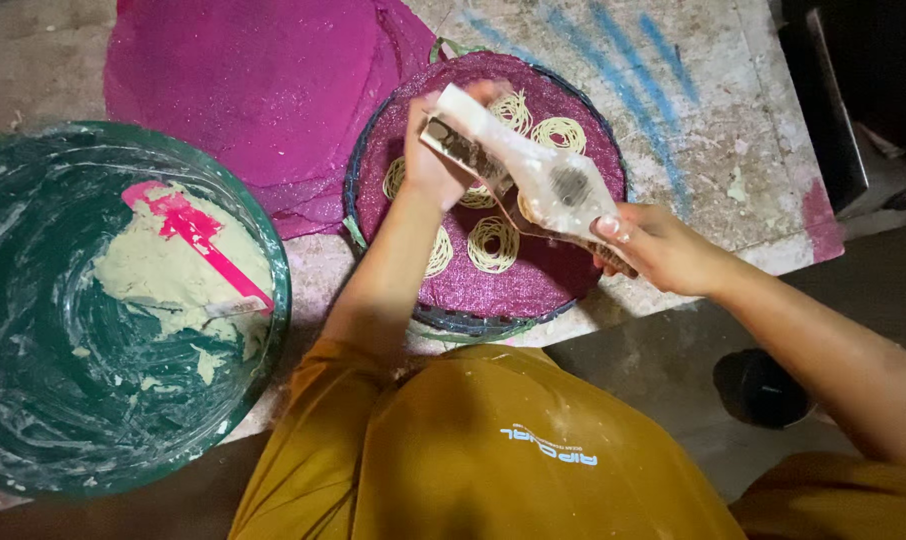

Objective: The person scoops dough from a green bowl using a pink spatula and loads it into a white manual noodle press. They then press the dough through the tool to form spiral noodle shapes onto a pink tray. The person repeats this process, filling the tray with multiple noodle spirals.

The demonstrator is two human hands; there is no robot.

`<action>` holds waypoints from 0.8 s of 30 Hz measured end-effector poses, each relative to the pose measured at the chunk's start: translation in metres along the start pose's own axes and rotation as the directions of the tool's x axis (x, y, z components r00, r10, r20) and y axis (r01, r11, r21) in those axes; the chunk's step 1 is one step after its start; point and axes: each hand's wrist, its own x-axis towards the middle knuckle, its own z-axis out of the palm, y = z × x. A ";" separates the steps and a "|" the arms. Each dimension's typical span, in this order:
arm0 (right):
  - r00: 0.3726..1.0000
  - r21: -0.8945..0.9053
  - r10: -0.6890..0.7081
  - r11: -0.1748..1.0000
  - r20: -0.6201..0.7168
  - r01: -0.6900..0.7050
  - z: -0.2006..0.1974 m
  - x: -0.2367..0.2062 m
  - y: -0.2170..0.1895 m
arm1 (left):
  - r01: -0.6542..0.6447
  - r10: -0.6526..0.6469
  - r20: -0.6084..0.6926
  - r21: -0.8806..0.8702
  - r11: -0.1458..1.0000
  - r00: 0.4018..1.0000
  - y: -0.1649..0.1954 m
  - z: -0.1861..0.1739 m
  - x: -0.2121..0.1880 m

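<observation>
Press (528, 175), a pale dough-smeared two-handled noodle squeezer: rigid, likely slippery; left hand (435, 160) clasps the ten-o'clock handle, right hand (653, 245) the four-o'clock handle, above fragile noodle coils (493, 245).

Green basin (273, 250) just left of tray (373, 160)

A worn, pale table (713, 150) streaked with blue paint is seen. On it are set a green basin (273, 250), pink mesh sheets (243, 80) and a round woven tray (358, 170).
</observation>
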 end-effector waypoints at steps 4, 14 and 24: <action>0.999 0.056 -0.037 0.998 0.005 0.037 -0.010 0.003 0.013 | 0.383 -0.222 -0.346 0.515 0.767 0.911 -0.049 -0.060 -0.006; 0.981 0.073 -0.129 0.987 -0.145 0.141 -0.015 -0.004 0.048 | 0.057 0.084 -0.031 0.944 -0.326 0.996 -0.051 -0.036 -0.089; 0.917 0.414 0.005 0.891 0.398 -0.185 -0.008 -0.080 0.074 | 0.036 0.097 0.343 -0.362 0.932 0.934 -0.064 0.039 -0.056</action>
